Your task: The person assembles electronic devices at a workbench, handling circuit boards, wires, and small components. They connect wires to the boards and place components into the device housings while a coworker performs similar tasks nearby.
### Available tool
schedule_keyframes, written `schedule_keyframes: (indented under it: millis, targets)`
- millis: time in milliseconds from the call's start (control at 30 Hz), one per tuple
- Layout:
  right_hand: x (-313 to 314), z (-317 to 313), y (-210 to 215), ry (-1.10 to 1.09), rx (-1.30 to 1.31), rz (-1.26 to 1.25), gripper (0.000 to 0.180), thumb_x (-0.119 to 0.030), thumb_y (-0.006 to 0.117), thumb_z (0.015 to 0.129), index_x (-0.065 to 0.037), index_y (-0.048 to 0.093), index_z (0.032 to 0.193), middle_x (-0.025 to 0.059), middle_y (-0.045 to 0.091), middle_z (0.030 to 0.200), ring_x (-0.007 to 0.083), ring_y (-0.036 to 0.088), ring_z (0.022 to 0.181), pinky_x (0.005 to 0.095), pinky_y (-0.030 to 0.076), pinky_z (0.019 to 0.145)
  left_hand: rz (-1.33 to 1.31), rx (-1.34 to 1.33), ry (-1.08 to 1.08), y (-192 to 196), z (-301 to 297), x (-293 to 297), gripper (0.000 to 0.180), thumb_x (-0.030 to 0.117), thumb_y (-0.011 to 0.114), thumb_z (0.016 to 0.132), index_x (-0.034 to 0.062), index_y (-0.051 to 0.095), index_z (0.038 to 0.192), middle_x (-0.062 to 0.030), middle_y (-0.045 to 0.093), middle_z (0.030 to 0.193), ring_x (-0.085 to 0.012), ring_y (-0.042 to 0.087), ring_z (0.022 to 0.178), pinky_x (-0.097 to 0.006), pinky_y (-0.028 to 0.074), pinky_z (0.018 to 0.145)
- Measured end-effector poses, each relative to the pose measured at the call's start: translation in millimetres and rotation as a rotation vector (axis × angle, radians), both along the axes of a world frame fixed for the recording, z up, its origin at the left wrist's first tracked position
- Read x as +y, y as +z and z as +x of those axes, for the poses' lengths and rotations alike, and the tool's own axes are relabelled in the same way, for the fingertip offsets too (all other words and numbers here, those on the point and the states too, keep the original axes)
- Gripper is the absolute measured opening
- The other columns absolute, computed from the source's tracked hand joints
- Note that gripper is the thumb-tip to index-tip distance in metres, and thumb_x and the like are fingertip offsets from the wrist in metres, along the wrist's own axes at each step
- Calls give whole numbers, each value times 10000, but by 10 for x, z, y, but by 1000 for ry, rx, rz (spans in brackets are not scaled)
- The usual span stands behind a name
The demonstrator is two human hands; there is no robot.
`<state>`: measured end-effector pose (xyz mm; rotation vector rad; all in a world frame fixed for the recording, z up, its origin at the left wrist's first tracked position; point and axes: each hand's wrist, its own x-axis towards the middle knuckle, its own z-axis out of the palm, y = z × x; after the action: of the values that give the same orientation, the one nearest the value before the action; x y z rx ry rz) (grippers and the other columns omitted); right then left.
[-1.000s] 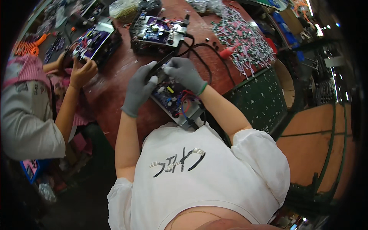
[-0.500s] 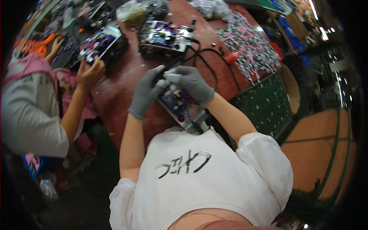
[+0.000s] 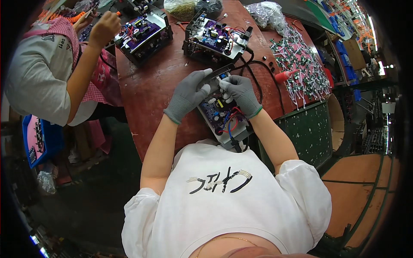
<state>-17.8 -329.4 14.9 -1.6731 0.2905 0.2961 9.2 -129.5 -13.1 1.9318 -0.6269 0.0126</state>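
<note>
An open metal chassis with a purple circuit board [image 3: 214, 112], red and blue wires and a dark end panel [image 3: 224, 69] lies at the table's near edge, against my shirt. My left hand [image 3: 188, 95], in a grey glove, grips the chassis by its far left corner, thumb inside and fingers along the end panel. Also gloved, my right hand [image 3: 241, 92] reaches over the board's far right end. Its thumb and fingers are pinched together just inside the end panel, and whatever is between them is hidden.
Two similar open units [image 3: 219, 36] [image 3: 144, 36] stand farther back on the red table [image 3: 148, 90]. Black cables [image 3: 258, 64] run right of my hands. A red bottle [image 3: 284, 76] lies by a pile of small wired parts [image 3: 299, 64]. At left works another person [image 3: 51, 73].
My view has shifted, so the table sits farther right and higher. Both my hands stay at the chassis's far end. The other person's hand has lifted away from the near side of their unit.
</note>
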Motion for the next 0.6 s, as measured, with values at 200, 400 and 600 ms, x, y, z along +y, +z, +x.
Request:
schedule_keyframes:
  millis: [200, 400, 600]
  targets:
    - [1, 40, 14, 20, 20, 15, 197, -216, 680, 918, -24, 665, 877, 6, 643, 727, 44, 588, 549, 175, 468, 470, -15, -51, -1, -13, 15, 7, 463, 142, 599, 853, 49, 561, 1305, -146, 628, 1155, -302, 660, 982, -375, 532, 869]
    - [-52, 65, -8, 34, 42, 86, 210, -230, 684, 913, -29, 662, 854, 11, 639, 710, 54, 578, 521, 171, 452, 459, -11, -6, -9, 1, 27, 12, 464, 146, 601, 850, 43, 565, 1301, -155, 626, 1160, -310, 655, 1007, -377, 528, 887]
    - [-62, 81, 103, 76, 75, 145, 214, -228, 675, 919, -32, 657, 833, 11, 619, 648, 60, 560, 479, 168, 431, 447, -46, 17, -17, 7, 31, 4, 464, 143, 601, 842, 39, 567, 1293, -158, 625, 1165, -309, 653, 1013, -376, 524, 891]
